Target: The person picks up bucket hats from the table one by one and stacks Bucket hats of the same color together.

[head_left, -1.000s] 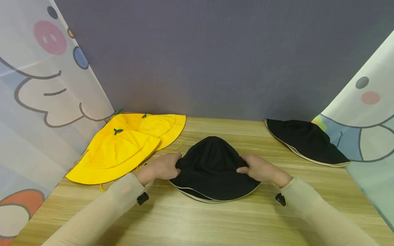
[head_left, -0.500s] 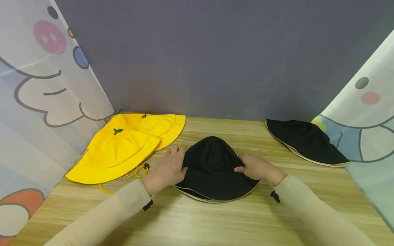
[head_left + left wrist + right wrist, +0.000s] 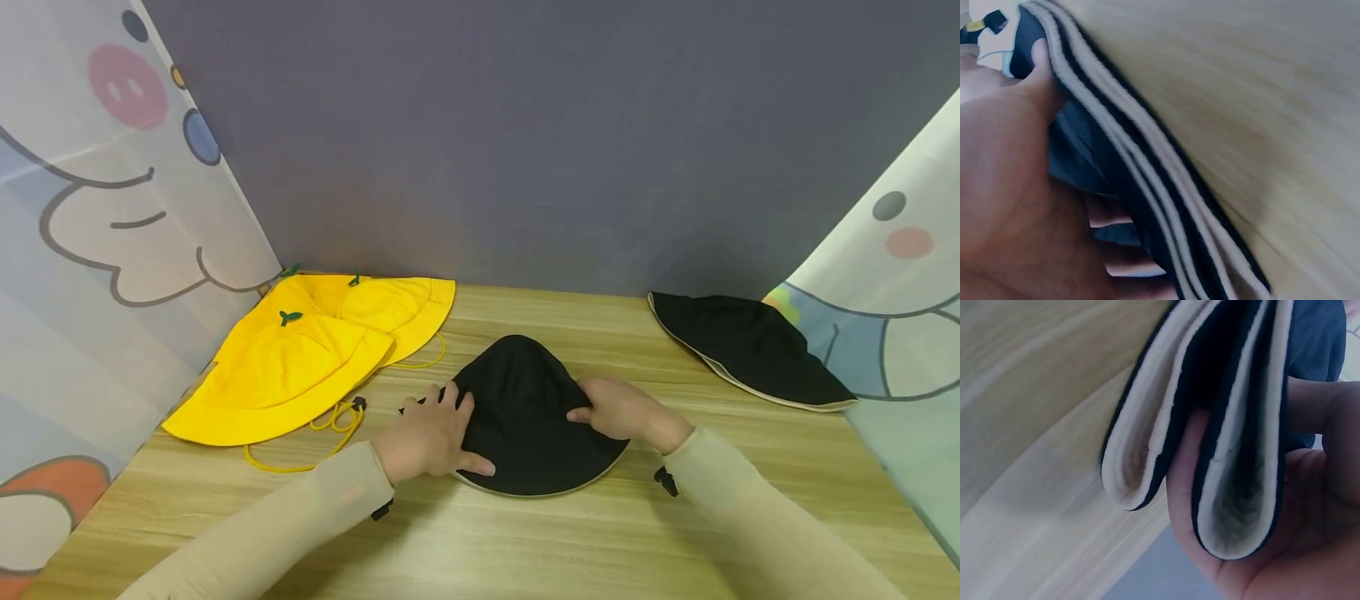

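A black bucket hat [image 3: 525,421] with a cream-edged brim lies folded in the middle of the wooden table [image 3: 525,542]. My left hand [image 3: 433,433] lies flat on its left part, fingers spread and pressing the cloth down. In the left wrist view the palm [image 3: 1010,187] covers the dark fabric beside the stacked brim edges [image 3: 1147,169]. My right hand [image 3: 618,410] grips the hat's right side. In the right wrist view its fingers [image 3: 1310,506] sit between the folded brim layers [image 3: 1210,381], with cream lining showing inside.
Two yellow hats [image 3: 292,375] [image 3: 390,304] overlap at the back left, a yellow cord [image 3: 330,425] trailing toward my left hand. A second black hat [image 3: 750,346] lies at the back right. Printed curtains flank the table and a grey wall closes the back.
My left hand let go of the hat's left edge and moved onto its top, now lying flat. The hat's left side is folded in and narrower. The right hand has barely moved.
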A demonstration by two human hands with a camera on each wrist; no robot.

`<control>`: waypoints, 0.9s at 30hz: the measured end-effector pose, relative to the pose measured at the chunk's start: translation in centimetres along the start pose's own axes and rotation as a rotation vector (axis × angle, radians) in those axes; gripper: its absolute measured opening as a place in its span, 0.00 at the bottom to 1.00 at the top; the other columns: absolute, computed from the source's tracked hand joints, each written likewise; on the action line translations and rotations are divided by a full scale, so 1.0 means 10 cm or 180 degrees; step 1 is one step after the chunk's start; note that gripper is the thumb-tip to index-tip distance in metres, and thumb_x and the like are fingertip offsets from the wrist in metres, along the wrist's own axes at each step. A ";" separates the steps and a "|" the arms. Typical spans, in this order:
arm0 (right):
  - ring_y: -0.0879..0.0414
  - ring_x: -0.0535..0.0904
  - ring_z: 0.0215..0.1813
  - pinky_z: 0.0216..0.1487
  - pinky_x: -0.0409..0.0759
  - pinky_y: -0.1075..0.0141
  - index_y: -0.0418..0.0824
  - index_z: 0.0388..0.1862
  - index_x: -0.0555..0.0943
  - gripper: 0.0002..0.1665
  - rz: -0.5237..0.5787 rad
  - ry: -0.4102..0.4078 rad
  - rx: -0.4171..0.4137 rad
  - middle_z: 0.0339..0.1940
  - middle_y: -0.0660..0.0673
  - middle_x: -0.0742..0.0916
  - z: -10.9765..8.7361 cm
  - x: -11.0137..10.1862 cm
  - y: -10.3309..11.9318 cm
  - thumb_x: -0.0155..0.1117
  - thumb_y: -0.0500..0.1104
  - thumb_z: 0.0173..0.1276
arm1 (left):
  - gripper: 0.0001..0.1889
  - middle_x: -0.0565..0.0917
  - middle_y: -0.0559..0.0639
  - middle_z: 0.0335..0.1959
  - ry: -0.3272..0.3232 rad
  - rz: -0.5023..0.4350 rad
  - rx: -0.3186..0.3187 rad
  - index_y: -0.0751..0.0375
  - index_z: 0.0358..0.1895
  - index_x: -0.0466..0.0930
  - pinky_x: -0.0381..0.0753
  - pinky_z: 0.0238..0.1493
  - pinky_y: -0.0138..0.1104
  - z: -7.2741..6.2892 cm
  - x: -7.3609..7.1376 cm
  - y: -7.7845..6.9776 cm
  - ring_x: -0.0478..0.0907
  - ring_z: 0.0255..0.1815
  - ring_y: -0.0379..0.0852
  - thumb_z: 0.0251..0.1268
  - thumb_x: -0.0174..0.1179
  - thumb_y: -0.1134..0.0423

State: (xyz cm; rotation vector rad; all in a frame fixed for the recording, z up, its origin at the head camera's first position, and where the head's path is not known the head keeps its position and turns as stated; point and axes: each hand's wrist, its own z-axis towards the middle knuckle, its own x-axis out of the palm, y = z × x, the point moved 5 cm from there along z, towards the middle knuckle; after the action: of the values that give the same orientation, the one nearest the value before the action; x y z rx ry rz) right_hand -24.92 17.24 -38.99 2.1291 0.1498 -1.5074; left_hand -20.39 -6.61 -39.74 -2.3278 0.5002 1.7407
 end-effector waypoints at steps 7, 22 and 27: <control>0.35 0.80 0.59 0.58 0.78 0.45 0.28 0.64 0.74 0.31 -0.0135 -0.0033 0.0126 0.57 0.32 0.84 0.01 0.00 0.02 0.65 0.50 0.75 | 0.59 0.65 0.65 0.71 0.0028 0.0200 -0.0081 0.59 0.77 0.62 0.75 0.56 0.59 0.04 0.00 -0.04 0.67 0.67 0.65 0.49 0.57 0.18; 0.49 0.80 0.38 0.39 0.78 0.56 0.38 0.45 0.76 0.10 0.0345 0.0025 -0.0140 0.36 0.43 0.82 -0.07 -0.05 -0.11 0.63 0.44 0.76 | 0.58 0.68 0.65 0.70 0.0056 0.0337 -0.0109 0.56 0.74 0.66 0.77 0.53 0.61 0.09 -0.07 -0.11 0.70 0.65 0.65 0.45 0.61 0.19; 0.57 0.71 0.27 0.31 0.71 0.62 0.38 0.45 0.76 0.08 0.0426 0.0043 -0.0166 0.27 0.49 0.78 -0.13 -0.10 -0.14 0.63 0.42 0.76 | 0.57 0.68 0.64 0.70 0.0077 0.0345 -0.0126 0.56 0.74 0.66 0.77 0.53 0.61 0.10 -0.08 -0.11 0.69 0.65 0.65 0.44 0.63 0.20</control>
State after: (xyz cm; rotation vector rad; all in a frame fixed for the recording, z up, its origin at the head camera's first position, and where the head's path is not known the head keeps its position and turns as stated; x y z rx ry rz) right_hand -24.66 19.25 -38.26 2.0658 0.0496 -1.3978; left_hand -21.01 -5.09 -39.33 -2.3930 0.6124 1.7869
